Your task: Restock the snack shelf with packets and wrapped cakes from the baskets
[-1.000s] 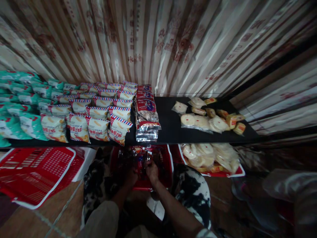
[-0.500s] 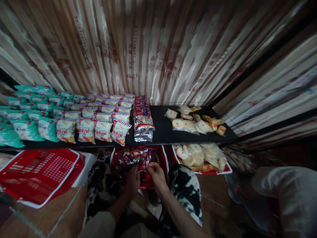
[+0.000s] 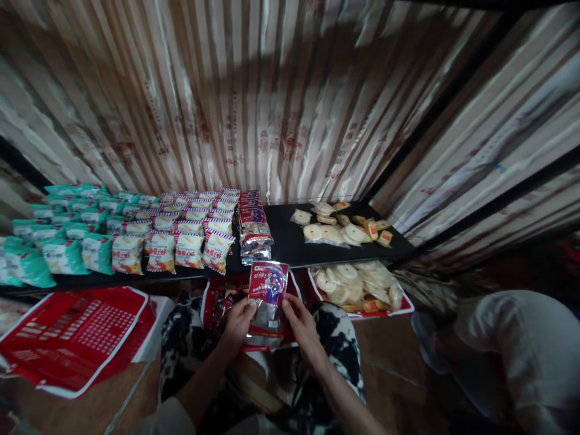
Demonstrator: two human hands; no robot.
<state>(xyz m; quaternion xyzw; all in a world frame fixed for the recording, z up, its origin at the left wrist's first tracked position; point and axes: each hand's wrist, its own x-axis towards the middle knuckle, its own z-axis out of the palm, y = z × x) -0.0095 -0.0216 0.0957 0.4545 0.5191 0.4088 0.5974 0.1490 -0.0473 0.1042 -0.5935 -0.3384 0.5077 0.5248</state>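
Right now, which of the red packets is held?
The packet gripped at its sides by left hand and right hand; neither hand touches the red packets on the shelf.

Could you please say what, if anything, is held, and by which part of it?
A red packet, held by its side edges, between the left hand and right hand.

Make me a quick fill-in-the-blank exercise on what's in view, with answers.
The left hand and the ____ hand hold a red packet.
The teal bags stand to the ____ of the cream bags.
The leftmost basket has a white rim and ____ walls.
The trousers are patterned black and ____.
Missing words: right; left; red; white.
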